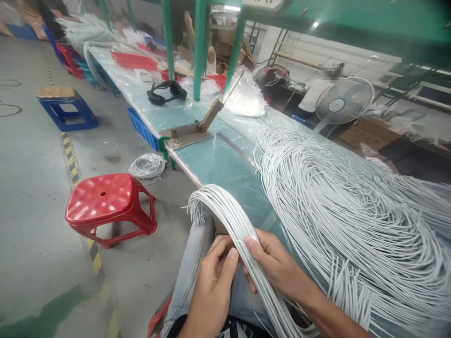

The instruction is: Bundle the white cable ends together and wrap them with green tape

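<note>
A bundle of white wires (225, 213) arches over my lap, its cut ends pointing down at the left. My left hand (213, 286) curls round the bundle from below, thumb pressed on its left side. My right hand (275, 265) grips the same bundle from the right, thumb lying on top. Both hands are closed on the bundle, above my grey trouser leg. A large heap of white wires (352, 206) lies on the green table (214, 162) to the right.
A metal lever cutter (200, 126) is fixed to the table ahead. Black headphones (165, 91) and a white plastic bag (244, 98) lie beyond. A red stool (105, 204), a wire coil (147, 165) and a blue stool (66, 108) stand on the floor at the left. A fan (343, 101) stands behind.
</note>
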### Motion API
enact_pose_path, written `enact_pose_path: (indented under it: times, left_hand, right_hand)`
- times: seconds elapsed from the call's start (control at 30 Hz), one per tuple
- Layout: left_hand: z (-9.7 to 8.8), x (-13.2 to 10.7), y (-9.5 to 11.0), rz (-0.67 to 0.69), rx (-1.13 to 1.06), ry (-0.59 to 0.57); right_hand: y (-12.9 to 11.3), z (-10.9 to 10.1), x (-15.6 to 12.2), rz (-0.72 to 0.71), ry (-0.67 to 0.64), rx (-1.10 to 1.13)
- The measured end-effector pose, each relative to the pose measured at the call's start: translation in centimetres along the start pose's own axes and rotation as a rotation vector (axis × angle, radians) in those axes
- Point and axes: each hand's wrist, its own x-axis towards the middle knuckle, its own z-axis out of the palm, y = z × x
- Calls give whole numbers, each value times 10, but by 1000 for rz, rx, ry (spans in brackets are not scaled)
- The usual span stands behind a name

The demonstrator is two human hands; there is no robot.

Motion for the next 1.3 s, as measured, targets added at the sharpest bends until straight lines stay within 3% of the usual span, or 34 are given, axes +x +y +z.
enact_pose_path:
  times: [0.2,0.4,0.63,0.77,0.93,1.07,1.2,1.3]
  left_hand:
    - [6,-1,15,-99,-195,-49]
    - [10,5,16,-220,-269,43]
    - [17,7,4,-288,-412,184]
    - [20,6,0,-287,-475,201]
    - [19,9,-3,-307,-502,220]
    - [19,11,-6,-280,-488,211]
    - [18,13,-7,-303,-507,229]
    - [18,14,-9,-334,-500,288]
  right_hand:
    - [-6,1,5,-78,49,-297]
    - [-6,11,5,-146,158,-681]
    - [-2,24,-1,-20,143,-873]
    - [-10,24,-5,-17,143,-1033]
    - [-12,20,-18,-77,134,-866]
    - [-11,13,-37,6,135,-727]
    - [-25,-19,-58,114,141,-667]
    - [-27,-51,-53,101,300,-600]
